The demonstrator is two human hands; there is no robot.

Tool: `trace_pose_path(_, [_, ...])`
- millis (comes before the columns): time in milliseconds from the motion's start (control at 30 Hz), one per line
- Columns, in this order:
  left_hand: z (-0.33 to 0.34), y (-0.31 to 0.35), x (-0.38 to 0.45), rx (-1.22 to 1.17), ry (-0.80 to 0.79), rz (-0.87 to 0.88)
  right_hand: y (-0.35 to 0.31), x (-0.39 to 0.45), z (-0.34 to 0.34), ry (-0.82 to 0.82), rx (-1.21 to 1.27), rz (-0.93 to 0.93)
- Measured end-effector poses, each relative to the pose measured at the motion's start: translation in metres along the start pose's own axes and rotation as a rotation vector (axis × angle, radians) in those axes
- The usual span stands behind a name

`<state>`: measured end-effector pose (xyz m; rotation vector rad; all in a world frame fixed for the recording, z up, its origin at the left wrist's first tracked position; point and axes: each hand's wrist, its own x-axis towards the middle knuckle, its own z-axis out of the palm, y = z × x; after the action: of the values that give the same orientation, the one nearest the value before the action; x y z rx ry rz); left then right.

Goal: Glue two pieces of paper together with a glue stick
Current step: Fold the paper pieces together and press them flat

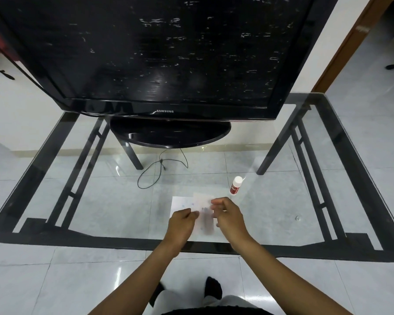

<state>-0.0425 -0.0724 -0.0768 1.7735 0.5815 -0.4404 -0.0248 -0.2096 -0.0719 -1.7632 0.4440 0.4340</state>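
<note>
Both hands, left hand [182,220] and right hand [229,215], pinch the paper [201,202]; glue stick [236,185] stands just beyond.

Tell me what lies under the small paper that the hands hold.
A larger white sheet on the glass table lies under the small paper. Both hands cover its near part.

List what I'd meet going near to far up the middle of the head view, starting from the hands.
Hands, left and right, on the papers → glue stick → TV base → TV screen.
</note>
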Motion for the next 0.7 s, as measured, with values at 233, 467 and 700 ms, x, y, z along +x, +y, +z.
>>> trace_pose_path(233, [-0.029,-0.027,-0.003,-0.267,-0.113,-0.249,0.014,-0.005,0.020,-0.034,-0.088,0.108])
trace_pose_path(467, [-0.051,-0.034,0.007,-0.021,0.082,-0.115,0.017,-0.004,0.049,0.089,-0.130,0.041])
trace_pose_path(700, [-0.060,-0.033,0.018,0.371,0.211,0.132,0.018,-0.003,0.071,0.203,-0.152,-0.020])
